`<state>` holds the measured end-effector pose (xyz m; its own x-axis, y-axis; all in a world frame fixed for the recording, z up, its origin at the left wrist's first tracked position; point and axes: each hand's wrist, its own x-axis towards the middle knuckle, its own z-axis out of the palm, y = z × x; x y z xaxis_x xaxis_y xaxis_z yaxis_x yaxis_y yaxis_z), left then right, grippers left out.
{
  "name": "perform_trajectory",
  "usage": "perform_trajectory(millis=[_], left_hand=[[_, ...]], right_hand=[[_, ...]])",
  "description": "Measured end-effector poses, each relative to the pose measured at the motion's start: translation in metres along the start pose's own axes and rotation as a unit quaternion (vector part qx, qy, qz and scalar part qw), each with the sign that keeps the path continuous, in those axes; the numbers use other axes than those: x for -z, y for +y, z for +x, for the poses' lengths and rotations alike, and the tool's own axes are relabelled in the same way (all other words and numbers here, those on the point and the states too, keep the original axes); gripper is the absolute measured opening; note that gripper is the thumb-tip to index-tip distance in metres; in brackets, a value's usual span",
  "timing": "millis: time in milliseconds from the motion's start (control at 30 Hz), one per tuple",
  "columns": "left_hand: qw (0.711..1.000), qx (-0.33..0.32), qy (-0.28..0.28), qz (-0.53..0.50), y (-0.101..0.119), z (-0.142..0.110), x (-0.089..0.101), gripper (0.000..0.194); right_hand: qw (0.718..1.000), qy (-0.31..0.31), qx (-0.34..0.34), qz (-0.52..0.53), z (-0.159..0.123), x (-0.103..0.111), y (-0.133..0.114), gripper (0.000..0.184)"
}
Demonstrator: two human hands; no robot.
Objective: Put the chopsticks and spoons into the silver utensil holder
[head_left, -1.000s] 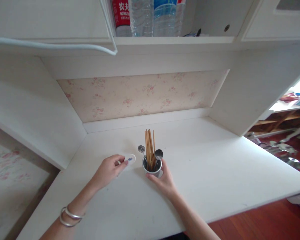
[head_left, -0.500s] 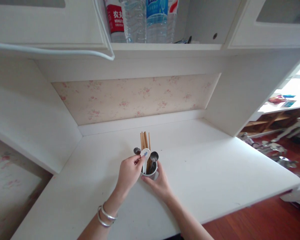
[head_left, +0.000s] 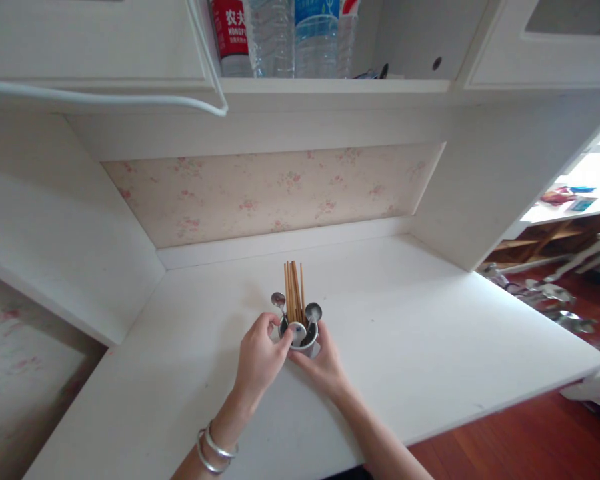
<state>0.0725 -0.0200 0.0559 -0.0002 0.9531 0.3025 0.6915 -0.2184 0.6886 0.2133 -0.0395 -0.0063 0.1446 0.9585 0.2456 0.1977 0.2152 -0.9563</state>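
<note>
A white cup [head_left: 307,349] stands on the white counter, holding several wooden chopsticks [head_left: 293,290]. Two metal spoons lean out of it, one metal spoon [head_left: 279,300] at the left and another metal spoon [head_left: 313,311] at the right. At the front, a white spoon [head_left: 297,333] sits low with its bowl up; its handle is hidden. My left hand [head_left: 261,353] is at the cup's left side, thumb against the white spoon's bowl, index finger apart from it near the rim. My right hand [head_left: 325,367] grips the cup from the right.
The white counter [head_left: 405,320] runs beneath floral wallpaper [head_left: 290,193]. Overhead, an open cabinet shelf holds several plastic bottles [head_left: 273,40]. A white cable [head_left: 130,100] hangs along the cabinet's left. Metal items [head_left: 555,300] stand beyond the counter's right edge.
The white spoon has gone down into the cup, its bowl now near the rim. My left hand has lowered slightly with it, its fingers now apart. My right hand stays on the cup.
</note>
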Motion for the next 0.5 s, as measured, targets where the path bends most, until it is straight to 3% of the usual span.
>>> perform_trajectory(millis=[267,500], left_hand=[[0.974,0.085,-0.1,-0.186,-0.044,-0.011,0.009,0.04],[0.96,0.141,-0.145,-0.195,-0.088,-0.007,-0.005,0.043]], right_hand=[[1.0,-0.026,-0.005,-0.001,0.014,0.015,-0.001,0.052],[0.996,0.078,-0.037,0.037,0.078,0.052,0.021,0.07]])
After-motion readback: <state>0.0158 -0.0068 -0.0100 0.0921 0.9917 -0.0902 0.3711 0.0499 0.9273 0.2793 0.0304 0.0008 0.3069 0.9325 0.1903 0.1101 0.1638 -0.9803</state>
